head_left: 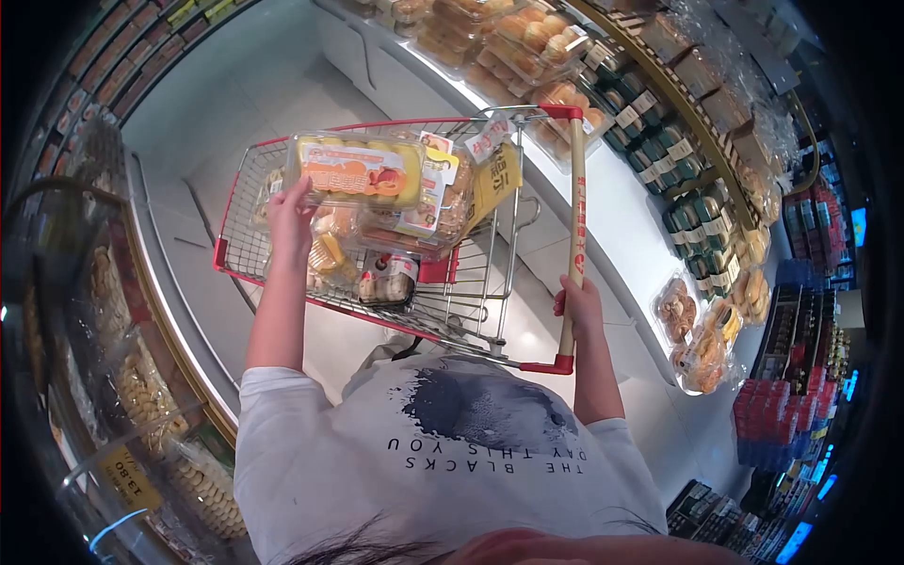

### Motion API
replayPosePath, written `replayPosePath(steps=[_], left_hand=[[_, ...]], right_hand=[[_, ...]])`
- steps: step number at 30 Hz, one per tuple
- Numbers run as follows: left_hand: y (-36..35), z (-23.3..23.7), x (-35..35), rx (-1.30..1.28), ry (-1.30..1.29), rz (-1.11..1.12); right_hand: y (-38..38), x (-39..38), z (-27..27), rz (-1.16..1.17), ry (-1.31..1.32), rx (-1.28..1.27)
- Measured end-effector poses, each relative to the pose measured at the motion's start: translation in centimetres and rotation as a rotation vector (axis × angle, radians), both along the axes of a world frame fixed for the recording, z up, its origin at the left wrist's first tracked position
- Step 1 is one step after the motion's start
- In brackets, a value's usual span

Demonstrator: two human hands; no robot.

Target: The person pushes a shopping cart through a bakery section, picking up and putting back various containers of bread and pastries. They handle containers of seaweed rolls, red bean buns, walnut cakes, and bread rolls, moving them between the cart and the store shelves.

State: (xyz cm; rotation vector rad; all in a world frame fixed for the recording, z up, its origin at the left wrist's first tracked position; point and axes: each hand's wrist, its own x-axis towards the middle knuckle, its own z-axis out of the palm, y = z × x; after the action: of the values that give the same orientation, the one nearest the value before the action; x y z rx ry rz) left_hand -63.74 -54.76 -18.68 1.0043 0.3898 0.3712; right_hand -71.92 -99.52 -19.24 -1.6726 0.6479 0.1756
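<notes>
Head view: the person's left hand [287, 215] is closed on the near end of a clear pastry box [358, 171], fingers wrapped over its edge. The box is roughly level above the shopping cart [235, 259], over the other packs [414, 226] stacked in the basket and seemingly touching the top one. The right hand [580, 306] is clamped around the wooden cart handle [575, 217], near its lower red end cap.

Judged from this, the box is gripped at one end only, so it handles best if kept flat and supported from beneath; the thin lid would likely flex under a hard squeeze. The stack under it looks uneven, so a flat, centred resting spot matters more than speed. A firm right-hand grip steadies the cart against rolling.

The cart's wire rim stands close around the stack on the left side. The aisle is narrow: a white display counter [612, 202] with boxed baked goods runs just beside the handle, and a curved glass case [141, 292] borders the other side. Open floor [235, 94] lies ahead of the cart.
</notes>
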Motion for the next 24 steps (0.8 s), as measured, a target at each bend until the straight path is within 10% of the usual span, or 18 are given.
replayPosePath(steps=[10,18,24], left_hand=[[20.0,-3.6,-6.3,0.778,0.412,0.333],[24.6,-11.3,-3.3,0.342,0.538,-0.221],[26.7,-14.5,-2.1,0.578,0.750,-0.393]], right_hand=[[1.8,0.7,0.8,-0.088,0.078,-0.139],[1.4,0.8,0.2,-0.097,0.079,-0.215],[1.3,0.5,0.2,-0.133,0.062,-0.254]])
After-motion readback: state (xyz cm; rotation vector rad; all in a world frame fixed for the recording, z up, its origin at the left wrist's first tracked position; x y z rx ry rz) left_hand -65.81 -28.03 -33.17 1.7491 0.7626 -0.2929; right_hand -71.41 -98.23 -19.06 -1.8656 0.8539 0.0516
